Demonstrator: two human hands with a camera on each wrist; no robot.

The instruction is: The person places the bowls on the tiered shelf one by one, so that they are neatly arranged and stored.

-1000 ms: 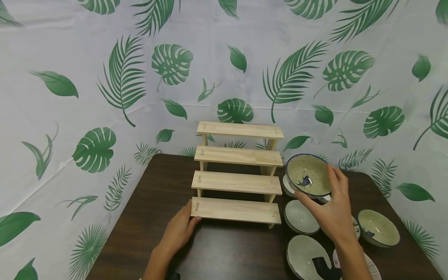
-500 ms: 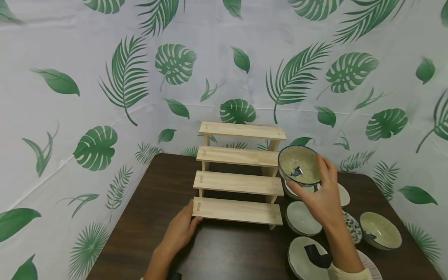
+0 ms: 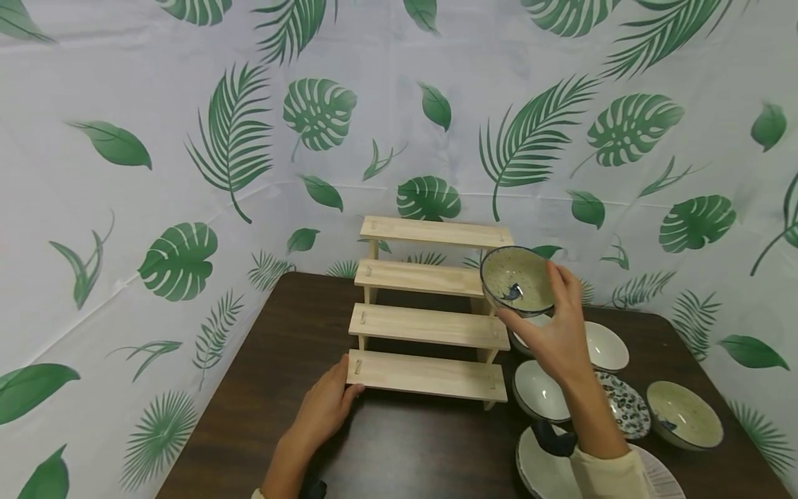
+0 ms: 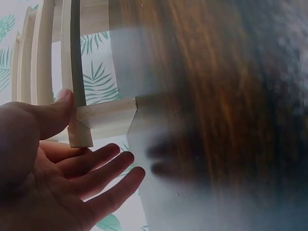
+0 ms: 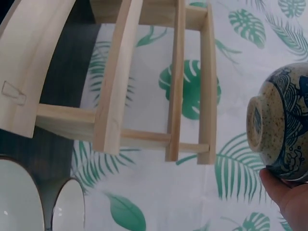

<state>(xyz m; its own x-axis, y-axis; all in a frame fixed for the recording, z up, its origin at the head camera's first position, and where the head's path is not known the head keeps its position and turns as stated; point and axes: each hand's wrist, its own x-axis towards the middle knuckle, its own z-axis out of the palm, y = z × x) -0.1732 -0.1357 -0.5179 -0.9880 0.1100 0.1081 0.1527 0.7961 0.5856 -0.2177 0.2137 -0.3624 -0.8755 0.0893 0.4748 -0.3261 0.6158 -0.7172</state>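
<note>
My right hand holds a speckled, cream-glazed bowl by its right side, raised and tilted toward me. A blue motif shows inside it; in the right wrist view, blue patterning covers the outside of the bowl above a small foot. A stepped wooden display shelf stands mid-table, and the bowl overlaps the right ends of its upper boards in the head view. My left hand grips the left end of the lowest board, thumb and index finger on it; the other fingers extend below in the left wrist view.
On the right of the dark table stand a pale bowl, a larger pale dish, a patterned dish, a white dish and a second speckled bowl. A leaf-print cloth hangs behind.
My right hand has carried the bowl leftward and slightly up, toward the shelf, uncovering dishes behind it. My left hand stays at the lowest board's end.
</note>
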